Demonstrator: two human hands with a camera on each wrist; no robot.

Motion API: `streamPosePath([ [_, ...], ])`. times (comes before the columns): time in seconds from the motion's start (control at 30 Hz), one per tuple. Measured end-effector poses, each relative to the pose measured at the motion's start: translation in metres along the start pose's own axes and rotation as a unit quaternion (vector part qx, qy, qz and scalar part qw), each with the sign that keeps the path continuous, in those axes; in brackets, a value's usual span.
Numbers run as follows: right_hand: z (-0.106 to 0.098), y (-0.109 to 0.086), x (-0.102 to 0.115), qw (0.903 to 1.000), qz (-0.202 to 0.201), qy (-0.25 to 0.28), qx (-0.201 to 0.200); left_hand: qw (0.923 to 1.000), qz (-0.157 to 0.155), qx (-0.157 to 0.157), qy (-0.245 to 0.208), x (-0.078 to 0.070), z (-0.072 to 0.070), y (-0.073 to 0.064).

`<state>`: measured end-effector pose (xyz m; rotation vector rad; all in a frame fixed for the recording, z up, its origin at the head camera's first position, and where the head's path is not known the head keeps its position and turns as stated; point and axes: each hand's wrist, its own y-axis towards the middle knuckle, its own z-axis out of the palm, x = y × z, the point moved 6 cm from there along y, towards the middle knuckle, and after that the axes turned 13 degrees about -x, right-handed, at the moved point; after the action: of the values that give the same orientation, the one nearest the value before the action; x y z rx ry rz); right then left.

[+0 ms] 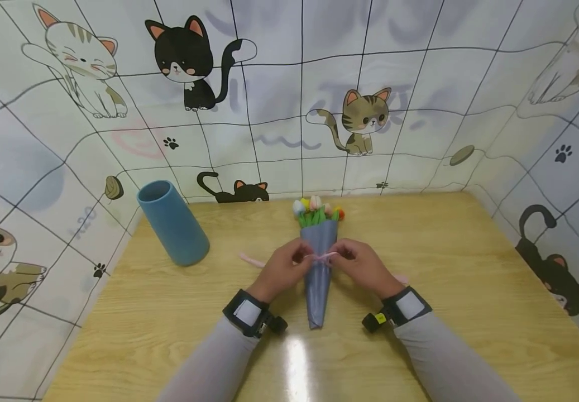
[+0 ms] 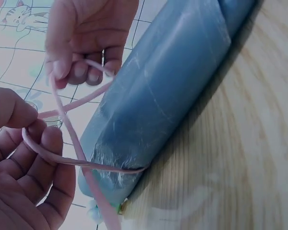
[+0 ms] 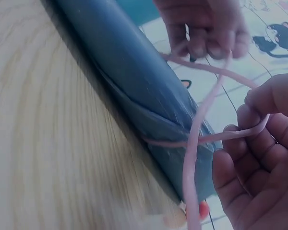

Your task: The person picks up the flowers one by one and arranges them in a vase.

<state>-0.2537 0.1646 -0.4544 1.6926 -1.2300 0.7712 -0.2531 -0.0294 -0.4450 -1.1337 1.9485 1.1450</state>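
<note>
A small bouquet of tulip-like flowers [image 1: 314,206] lies on the wooden table, wrapped in grey-blue paper [image 1: 317,290] that tapers toward me. Around the wrap runs a thin pink ribbon [image 2: 98,166], crossing over itself above the paper. On the left side my left hand [image 1: 285,267] pinches one length of it between thumb and fingers. My right hand [image 1: 364,268] pinches another length on the opposite side. In the right wrist view, the ribbon [image 3: 194,158] bends in a loop at the right hand's fingers, and a loose end hangs down.
A blue cylindrical vase [image 1: 175,223] stands at the table's back left. Ribbon tails [image 1: 251,260] stretch out on the wooden table [image 1: 450,268] to both sides of the bouquet. A cat-print cloth [image 1: 279,111] encloses the back and sides.
</note>
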Motion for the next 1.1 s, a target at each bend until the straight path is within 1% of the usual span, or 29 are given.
streamPosePath([
  [0.07, -0.005, -0.001, -0.003, 1.0000, 0.003, 0.000, -0.003, 1.0000, -0.005, -0.003, 0.004, 0.002, -0.005, -0.003],
  [0.17, -0.016, -0.003, -0.009, 0.9998, 0.007, -0.014, -0.014, 0.9997, -0.016, -0.009, 0.017, 0.005, -0.012, -0.007],
  [0.27, -0.028, -0.005, -0.014, 0.9993, 0.011, -0.027, -0.023, 0.9986, -0.028, -0.018, 0.041, 0.010, -0.020, -0.009],
  [0.4, -0.042, -0.007, -0.023, 0.9978, 0.016, -0.056, -0.031, 0.9951, -0.047, -0.041, 0.077, 0.019, -0.032, -0.011],
  [0.5, -0.052, -0.008, -0.031, 0.9959, 0.020, -0.080, -0.037, 0.9926, -0.061, -0.054, 0.090, 0.024, -0.040, -0.014],
  [0.6, -0.061, -0.009, -0.037, 0.9942, 0.022, -0.096, -0.044, 0.9915, -0.071, -0.058, 0.092, 0.028, -0.046, -0.016],
  [0.73, -0.071, -0.011, -0.044, 0.9901, 0.025, -0.130, -0.048, 0.9901, -0.086, -0.060, 0.093, 0.030, -0.053, -0.020],
  [0.83, -0.076, -0.012, -0.047, 0.9867, 0.025, -0.153, -0.047, 0.9881, -0.102, -0.068, 0.094, 0.033, -0.059, -0.023],
  [0.97, -0.084, -0.012, -0.049, 0.9847, 0.019, -0.166, -0.049, 0.9857, -0.111, -0.083, 0.096, 0.037, -0.069, -0.027],
  [1.03, -0.088, -0.012, -0.051, 0.9833, 0.019, -0.174, -0.049, 0.9856, -0.111, -0.089, 0.092, 0.040, -0.073, -0.030],
  [1.1, -0.091, -0.013, -0.054, 0.9815, 0.019, -0.184, -0.050, 0.9847, -0.119, -0.093, 0.086, 0.043, -0.078, -0.032],
])
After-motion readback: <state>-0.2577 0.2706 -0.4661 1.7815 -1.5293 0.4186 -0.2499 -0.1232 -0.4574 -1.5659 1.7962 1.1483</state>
